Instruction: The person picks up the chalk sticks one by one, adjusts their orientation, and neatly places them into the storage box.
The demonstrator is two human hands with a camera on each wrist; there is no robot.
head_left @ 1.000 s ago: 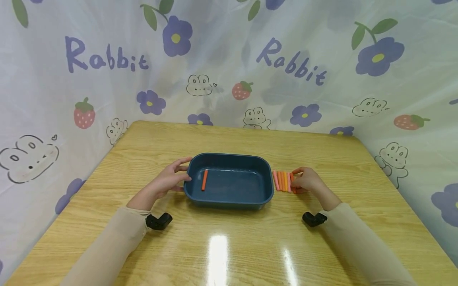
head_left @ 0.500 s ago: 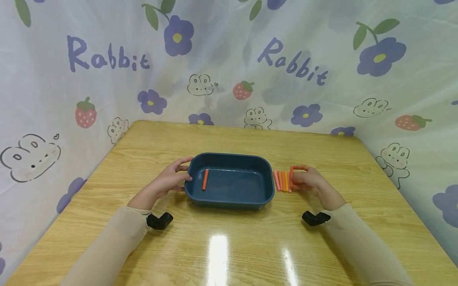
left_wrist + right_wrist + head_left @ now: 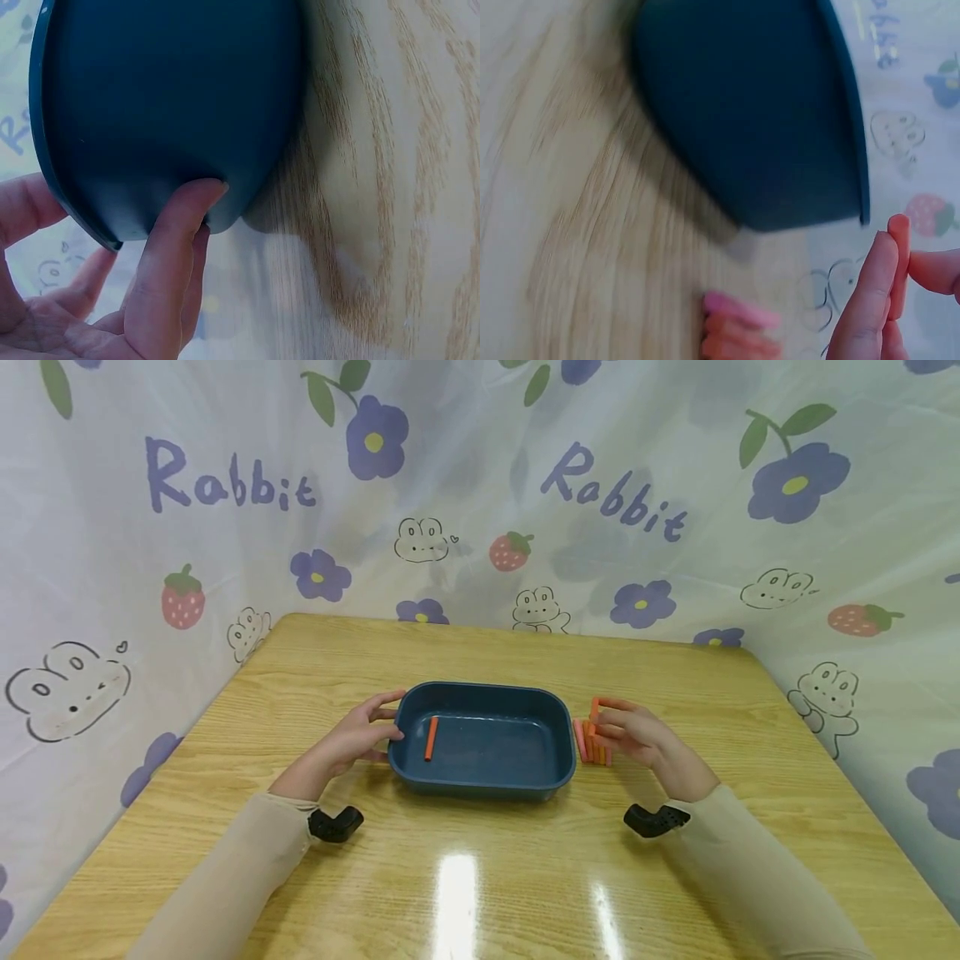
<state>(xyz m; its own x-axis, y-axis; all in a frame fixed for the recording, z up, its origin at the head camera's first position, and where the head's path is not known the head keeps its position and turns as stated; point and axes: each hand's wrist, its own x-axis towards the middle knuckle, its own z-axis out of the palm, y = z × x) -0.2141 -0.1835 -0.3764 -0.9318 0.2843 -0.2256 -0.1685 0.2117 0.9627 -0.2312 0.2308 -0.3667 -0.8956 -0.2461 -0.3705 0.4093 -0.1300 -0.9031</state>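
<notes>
A dark blue rectangular container [image 3: 480, 791] with rounded corners stands on the table, and one red-orange chalk stick [image 3: 431, 739] lies inside near its left end. My left hand [image 3: 360, 732] grips the container's left end; in the left wrist view its fingers [image 3: 169, 259] lie against the outer wall. An orange chalk stick [image 3: 901, 266] is pinched upright between thumb and fingers of my right hand [image 3: 637, 739], raised beside the container's right end. Under that hand, a row of pink and orange chalk sticks [image 3: 581, 742] lies on the table, partly hidden by the fingers.
The wood-grain table [image 3: 480, 877] reaches back to a white cloth backdrop [image 3: 465, 443] printed with rabbits, flowers and strawberries. A black camera mount sits at each wrist, the left mount [image 3: 335, 824] and the right mount [image 3: 655, 820].
My right hand has picked the orange chalk stick from the right end of the row, lifted it and moved left over the other sticks. The left hand and the container hold still.
</notes>
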